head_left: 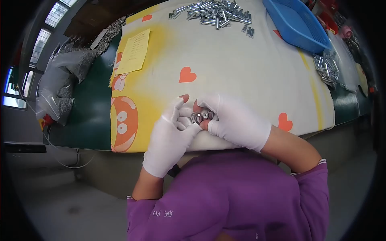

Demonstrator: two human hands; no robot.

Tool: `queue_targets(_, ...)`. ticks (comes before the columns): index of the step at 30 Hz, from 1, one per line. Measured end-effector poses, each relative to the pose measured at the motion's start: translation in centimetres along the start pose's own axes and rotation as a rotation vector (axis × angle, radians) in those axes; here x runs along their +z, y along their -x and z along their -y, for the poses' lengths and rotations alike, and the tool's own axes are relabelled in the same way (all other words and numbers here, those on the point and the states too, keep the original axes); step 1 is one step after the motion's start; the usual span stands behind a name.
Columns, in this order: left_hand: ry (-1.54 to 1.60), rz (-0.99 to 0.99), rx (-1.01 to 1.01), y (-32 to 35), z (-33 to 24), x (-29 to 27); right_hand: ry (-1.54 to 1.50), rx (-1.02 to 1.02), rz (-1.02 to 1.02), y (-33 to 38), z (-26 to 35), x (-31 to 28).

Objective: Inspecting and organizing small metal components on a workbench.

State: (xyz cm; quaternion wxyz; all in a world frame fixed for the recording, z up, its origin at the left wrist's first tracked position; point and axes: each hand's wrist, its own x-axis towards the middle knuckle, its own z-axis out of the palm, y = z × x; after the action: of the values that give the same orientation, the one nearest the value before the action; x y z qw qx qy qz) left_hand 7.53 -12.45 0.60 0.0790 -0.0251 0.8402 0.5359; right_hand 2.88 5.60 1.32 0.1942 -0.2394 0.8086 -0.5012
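Both my hands wear white gloves with some fingertips bare, and they meet above the near edge of the padded table cover. Several small shiny metal sleeves are gathered between them. My left hand is cupped, its fingers curled around the sleeves from the left. From the right, my right hand closes over the same sleeves, its thumb and bare fingertips pressed against them. One sleeve shows its round end with a hole. The glove fingers hide part of the bunch.
A loose pile of metal sleeves lies at the far side. A blue plastic basket stands far right, with more sleeves beside it. Yellow paper rests at the left, near clear bags of small metal parts.
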Motion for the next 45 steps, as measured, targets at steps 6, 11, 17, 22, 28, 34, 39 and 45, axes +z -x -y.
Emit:
queue_targets(6, 0.022, -0.062, 0.139, 0.1, 0.9, 0.3, 0.117, -0.239, -0.043, -0.4, -1.4, 0.2)
queue_targets(11, 0.012, -0.076, 0.158, 0.6, 0.8, 0.5, 0.120, -0.141, -0.004, -0.3, -0.8, 0.1)
queue_targets(17, -0.026, -0.104, 0.191, 0.6, 1.3, 0.8, 0.138, -0.243, 0.000, -0.5, -1.3, 0.2)
queue_targets(22, -0.037, -0.103, 0.097, 0.5, 0.2, 0.6, 0.327, -0.375, 0.028, -0.8, -0.3, -0.1)
queue_targets(28, -0.201, -0.026, 0.158, 0.3, 0.0, 0.2, 0.425, -0.405, 0.096, -0.7, 0.0, 0.0)
queue_targets(34, -0.196, 0.087, 0.561, -0.7, -1.0, 0.3, 0.753, -0.471, 0.119, 1.3, 2.1, -2.8)
queue_targets(39, -0.275, 0.166, 0.528, -1.0, -0.8, 1.1, 0.726, -0.409, 0.188, 1.5, 0.2, -2.7)
queue_targets(45, -0.238, 0.058, 0.457, -1.7, -0.7, -0.2, -0.109, -0.026, -0.121, 4.7, -2.5, -6.2)
